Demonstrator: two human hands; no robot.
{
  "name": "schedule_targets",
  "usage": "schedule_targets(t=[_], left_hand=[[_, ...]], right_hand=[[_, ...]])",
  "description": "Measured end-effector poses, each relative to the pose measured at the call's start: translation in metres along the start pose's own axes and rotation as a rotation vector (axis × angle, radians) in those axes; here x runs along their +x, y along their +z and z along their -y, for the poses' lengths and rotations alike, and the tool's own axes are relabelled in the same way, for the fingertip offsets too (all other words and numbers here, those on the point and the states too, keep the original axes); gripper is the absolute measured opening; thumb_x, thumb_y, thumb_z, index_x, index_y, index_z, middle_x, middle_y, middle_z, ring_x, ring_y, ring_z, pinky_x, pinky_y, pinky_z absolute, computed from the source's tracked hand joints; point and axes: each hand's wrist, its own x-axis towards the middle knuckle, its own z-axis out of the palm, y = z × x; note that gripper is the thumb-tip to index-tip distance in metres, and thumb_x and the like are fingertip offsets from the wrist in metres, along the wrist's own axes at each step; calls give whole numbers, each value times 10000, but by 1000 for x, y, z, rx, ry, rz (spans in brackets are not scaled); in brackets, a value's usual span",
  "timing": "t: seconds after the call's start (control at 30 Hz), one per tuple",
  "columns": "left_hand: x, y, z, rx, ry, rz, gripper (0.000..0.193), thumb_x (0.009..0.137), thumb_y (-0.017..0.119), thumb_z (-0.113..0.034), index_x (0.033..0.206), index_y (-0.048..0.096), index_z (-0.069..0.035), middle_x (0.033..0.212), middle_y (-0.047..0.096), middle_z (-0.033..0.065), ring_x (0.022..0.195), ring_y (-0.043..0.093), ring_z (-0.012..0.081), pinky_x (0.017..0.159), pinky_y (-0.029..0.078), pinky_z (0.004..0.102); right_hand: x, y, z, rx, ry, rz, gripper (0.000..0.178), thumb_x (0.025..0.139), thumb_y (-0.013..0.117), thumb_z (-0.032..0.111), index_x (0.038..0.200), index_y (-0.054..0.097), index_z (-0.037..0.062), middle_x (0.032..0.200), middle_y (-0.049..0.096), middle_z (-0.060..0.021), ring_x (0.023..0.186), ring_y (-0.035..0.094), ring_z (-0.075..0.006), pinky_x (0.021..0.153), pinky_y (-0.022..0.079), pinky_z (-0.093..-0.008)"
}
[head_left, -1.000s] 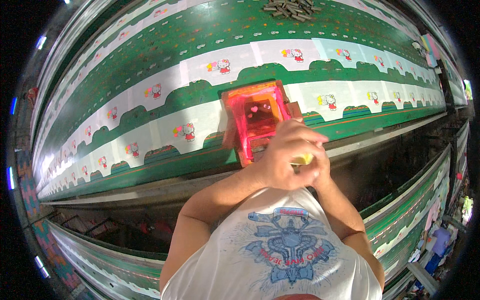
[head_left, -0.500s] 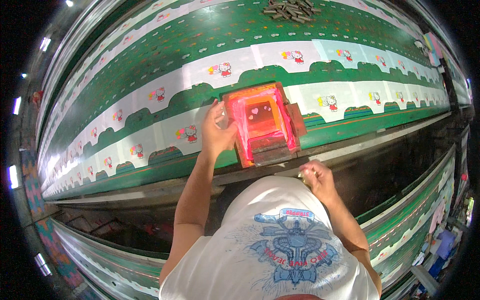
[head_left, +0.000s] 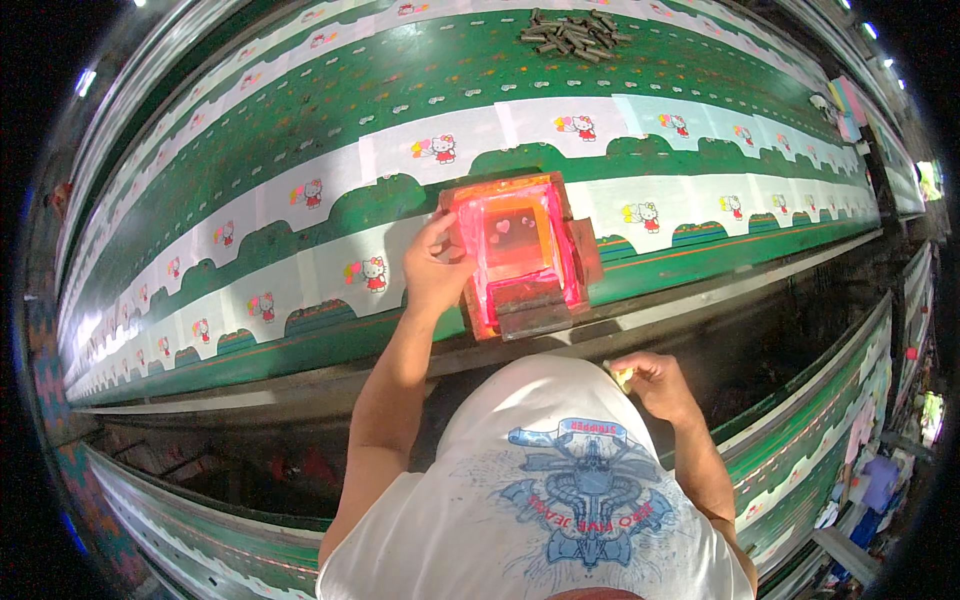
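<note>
The pink-and-orange frame lies flat on the green table, at its near edge. Your left hand is at the frame's left side, thumb and fingers spread along its rim. Nearer you and right of the frame, your right hand pinches a small pale-yellow piece; its kind is unclear. White printed sheets flank the frame; well beyond it sits a heap of grey metal pieces.
</note>
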Motion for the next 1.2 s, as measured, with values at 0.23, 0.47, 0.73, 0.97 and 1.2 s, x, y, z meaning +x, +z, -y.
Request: schedule_targets(t=[0.23,0.47,0.73,0.97,1.2], left_hand=[[1,-27,-78,-121,141,61,776,838,746,202,1569,556,23,1692,545,170,1356,697,281,1088,624,425],[-13,-52,-166,-181,228,323,813,781,772,174,1556,578,26,1703,526,235,1464,623,289,1096,606,443],[-25,-66,-187,-65,193,451,705,743,783,172,1431,675,63,1717,482,299,1524,574,280,1185,549,445],[-29,-61,-190,-115,349,505,627,737,836,122,1345,718,25,1703,495,310,1531,569,288,1234,506,436],[-26,-54,-198,-54,407,558,604,721,830,131,1307,746,12,1695,521,282,1515,589,271,1205,537,408]], right_hand=[[28,-26,-5,215,-45,-408,324,980,669,-158,1239,796,-11,1150,812,-68,1044,731,-113,938,582,-293],[87,-5,52,745,-207,-142,244,1009,712,-95,1217,797,0,1120,820,-62,999,766,-132,906,638,-324],[120,65,99,1167,-159,165,223,1011,720,-57,1212,793,4,1120,822,-70,1000,775,-145,905,646,-332],[125,81,106,1221,-154,171,207,1012,728,-25,1208,789,7,1121,823,-77,1000,783,-157,905,653,-340],[125,91,110,1243,-149,157,195,1014,735,8,1203,785,10,1122,825,-84,1000,790,-169,905,660,-347]])
